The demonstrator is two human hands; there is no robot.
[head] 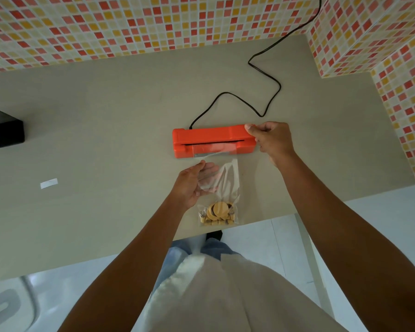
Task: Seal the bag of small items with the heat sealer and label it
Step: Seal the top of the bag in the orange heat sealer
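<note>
An orange heat sealer [209, 136] lies across the middle of the beige table [94, 140]. A clear plastic bag [222, 185] stretches from the sealer's slot toward me, its open end tucked in the slot. Small wooden discs and pegs [218, 213] sit in the bag's bottom near the table's front edge. My left hand [192, 185] lies under the bag's left side, fingers spread and touching the film. My right hand [271, 140] grips the sealer's right end, thumb on top. A white label strip [49, 183] lies flat on the table to the left.
The sealer's black cord [266, 85] loops over the table to the back wall. A black mesh holder [4, 131] stands at the left edge. Tiled walls close the back and right. A chair [7, 305] shows below the table's front edge.
</note>
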